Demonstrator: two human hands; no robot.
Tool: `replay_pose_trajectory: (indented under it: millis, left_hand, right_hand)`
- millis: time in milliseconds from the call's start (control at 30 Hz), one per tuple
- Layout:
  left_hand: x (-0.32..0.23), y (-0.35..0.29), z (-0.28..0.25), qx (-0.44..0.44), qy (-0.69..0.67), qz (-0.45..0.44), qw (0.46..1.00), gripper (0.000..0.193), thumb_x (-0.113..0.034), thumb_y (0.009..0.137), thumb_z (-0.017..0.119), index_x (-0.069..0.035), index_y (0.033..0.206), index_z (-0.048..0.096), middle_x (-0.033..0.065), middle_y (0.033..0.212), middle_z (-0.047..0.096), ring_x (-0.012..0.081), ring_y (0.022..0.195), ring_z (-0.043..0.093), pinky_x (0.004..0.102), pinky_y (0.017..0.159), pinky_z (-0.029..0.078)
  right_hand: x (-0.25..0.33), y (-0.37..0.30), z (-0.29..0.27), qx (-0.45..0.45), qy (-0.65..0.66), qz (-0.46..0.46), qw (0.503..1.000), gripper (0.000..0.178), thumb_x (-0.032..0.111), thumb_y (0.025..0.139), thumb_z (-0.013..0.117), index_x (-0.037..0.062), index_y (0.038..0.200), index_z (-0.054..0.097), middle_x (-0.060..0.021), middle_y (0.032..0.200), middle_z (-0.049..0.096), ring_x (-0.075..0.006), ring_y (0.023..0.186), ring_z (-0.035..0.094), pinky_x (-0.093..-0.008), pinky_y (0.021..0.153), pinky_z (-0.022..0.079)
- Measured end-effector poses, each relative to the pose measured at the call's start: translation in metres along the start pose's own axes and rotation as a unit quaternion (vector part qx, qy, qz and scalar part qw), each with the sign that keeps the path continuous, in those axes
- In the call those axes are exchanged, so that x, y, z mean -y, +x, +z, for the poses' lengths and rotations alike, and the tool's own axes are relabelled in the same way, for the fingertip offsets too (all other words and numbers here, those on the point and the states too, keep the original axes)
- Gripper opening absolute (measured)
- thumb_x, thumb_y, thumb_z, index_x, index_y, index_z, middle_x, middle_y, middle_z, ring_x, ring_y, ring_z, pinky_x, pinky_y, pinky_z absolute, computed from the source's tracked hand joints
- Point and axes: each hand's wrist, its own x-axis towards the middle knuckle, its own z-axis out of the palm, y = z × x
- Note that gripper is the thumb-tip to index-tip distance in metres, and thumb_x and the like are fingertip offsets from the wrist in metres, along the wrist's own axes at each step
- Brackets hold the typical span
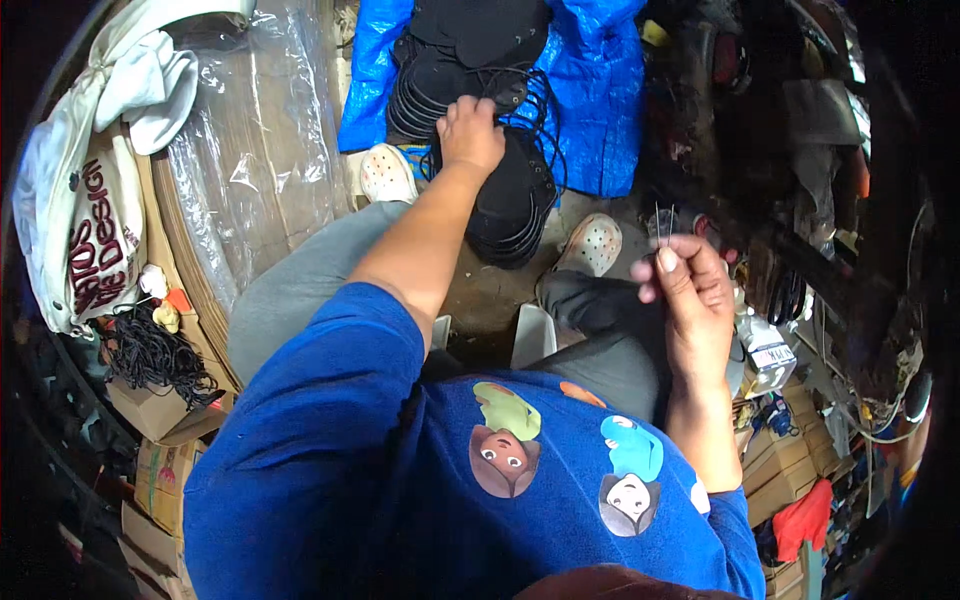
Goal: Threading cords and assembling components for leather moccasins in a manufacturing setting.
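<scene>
Several black, flat pieces point(505, 200) with eyelets and thin black cords lie stacked on and beside a blue tarp point(600, 110) in front of me. My left hand point(470, 135) reaches onto the stack, its fingers curled over the pieces near the loose cords; the fingertips are partly hidden. On the right, my right hand point(695, 290) is raised with thumb and index finger pinched together. Two thin metal prongs point(663, 220) stick up from that pinch, like a bent wire; their lower ends are hidden in the fingers.
Plastic-wrapped flat cardboard point(255, 150) lies at left, near a white printed bag point(100, 220) and a tangle of black cord point(155, 350). Pale clogs point(595, 243) stand on either side of the stack. A white box point(768, 358), cartons point(790, 460) and red cloth point(803, 520) crowd the right.
</scene>
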Motion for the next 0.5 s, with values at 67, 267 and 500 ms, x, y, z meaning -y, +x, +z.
replay_pose_trajectory:
  millis: [67,267,500]
  left_hand:
    - [0.006,0.018,0.002,-0.014,0.008,0.021,1.000,0.038,-0.020,0.071,0.066,-0.010,0.106,0.058,0.0135,0.103,0.056,0.0325,0.105,0.048,0.0409,0.090,0.039]
    - [0.041,0.098,0.005,-0.093,-0.189,-0.155,0.965,0.051,-0.022,0.069,0.069,-0.005,0.114,0.051,0.0179,0.121,0.045,0.0354,0.113,0.045,0.0427,0.095,0.038]
    - [0.076,0.179,-0.010,-0.015,-0.200,-0.328,0.923,0.075,-0.033,0.069,0.070,-0.001,0.129,0.037,0.0207,0.128,0.044,0.0369,0.119,0.041,0.0419,0.099,0.035]
  right_hand:
    - [-0.001,0.002,0.003,-0.004,-0.018,-0.034,0.999,0.015,0.017,0.089,0.055,0.0036,0.096,0.056,-0.0029,0.076,0.060,-0.0068,0.065,0.051,-0.0194,0.060,0.040]
    - [0.005,-0.001,-0.001,0.031,-0.026,0.024,0.999,0.015,0.018,0.089,0.055,0.0046,0.095,0.055,0.0009,0.074,0.056,-0.0051,0.064,0.052,-0.0180,0.054,0.037]
    - [0.005,0.003,-0.001,0.024,-0.052,0.071,0.996,0.015,0.019,0.088,0.056,0.0048,0.095,0.057,0.0022,0.069,0.055,-0.0040,0.060,0.051,-0.0172,0.052,0.035]
